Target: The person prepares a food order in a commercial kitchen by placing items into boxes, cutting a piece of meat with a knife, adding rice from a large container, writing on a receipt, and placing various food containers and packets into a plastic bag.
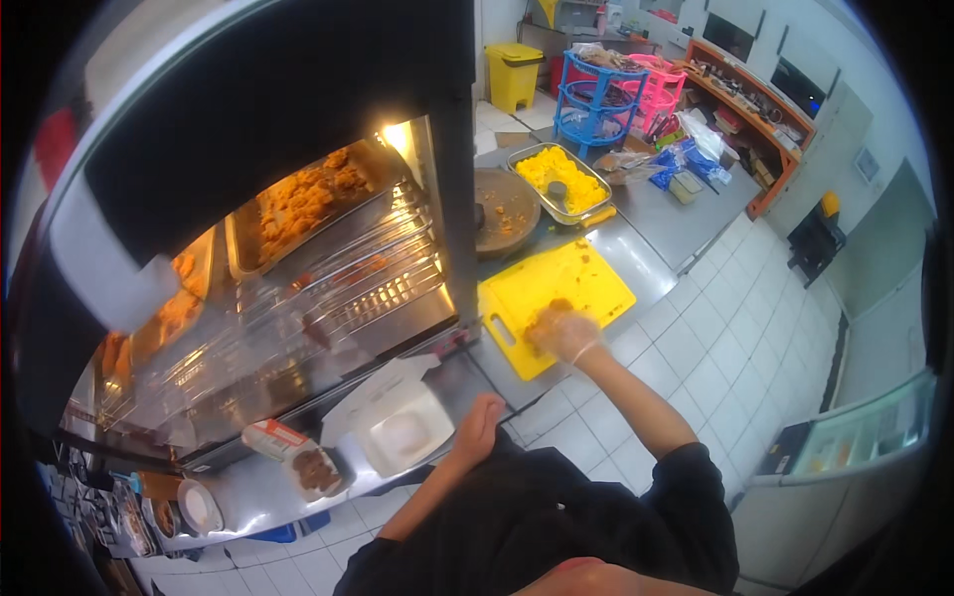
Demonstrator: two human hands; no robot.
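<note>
My right hand (563,335), in a clear plastic glove, is on the yellow cutting board (551,272), its fingers around a brown piece of fried food (560,305). Motion blur hides the fingertips. Brown crumbs are scattered over the board. My bare left hand (481,425) hovers by the counter edge, its fingers curled together with nothing visible in them. Left of it stands an opened white takeaway box (440,406) with a mound of white rice (406,434) inside. Further left, a smaller printed carton (287,439) contains brown food pieces (317,473).
A lit glass display cabinet (358,320) with trays of fried food (313,205) rises at the left. Beyond the board are a round brown mortar dish (514,212) and a metal tray of yellow food (559,171). A blue rack (596,97) stands farther back. Tiled floor (686,328) lies right.
</note>
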